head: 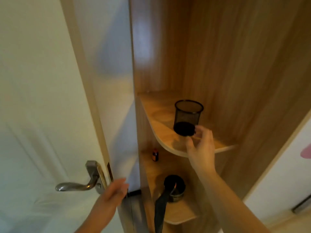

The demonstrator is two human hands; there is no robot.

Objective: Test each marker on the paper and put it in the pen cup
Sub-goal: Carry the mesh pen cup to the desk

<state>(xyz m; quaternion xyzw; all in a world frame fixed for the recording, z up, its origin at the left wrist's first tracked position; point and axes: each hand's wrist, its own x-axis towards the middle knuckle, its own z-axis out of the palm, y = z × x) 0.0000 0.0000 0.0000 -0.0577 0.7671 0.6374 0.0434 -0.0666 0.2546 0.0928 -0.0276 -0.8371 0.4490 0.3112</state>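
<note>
The pen cup (188, 117) stands alone on the upper shelf (161, 126), with bare board left of it and behind it. Wooden walls close in right of the cup and behind. The right hand (201, 145) occupies the shelf's front edge below the cup.

- A home, it seems: a room corner beside an indoor door.
- A white panelled door (38, 115) with a metal lever handle (79, 184).
- Open wooden corner shelves (161, 115) with rounded fronts, holding a mesh pen cup (188, 117), a small bottle (155, 155) and a dark tin (175, 187).
</note>
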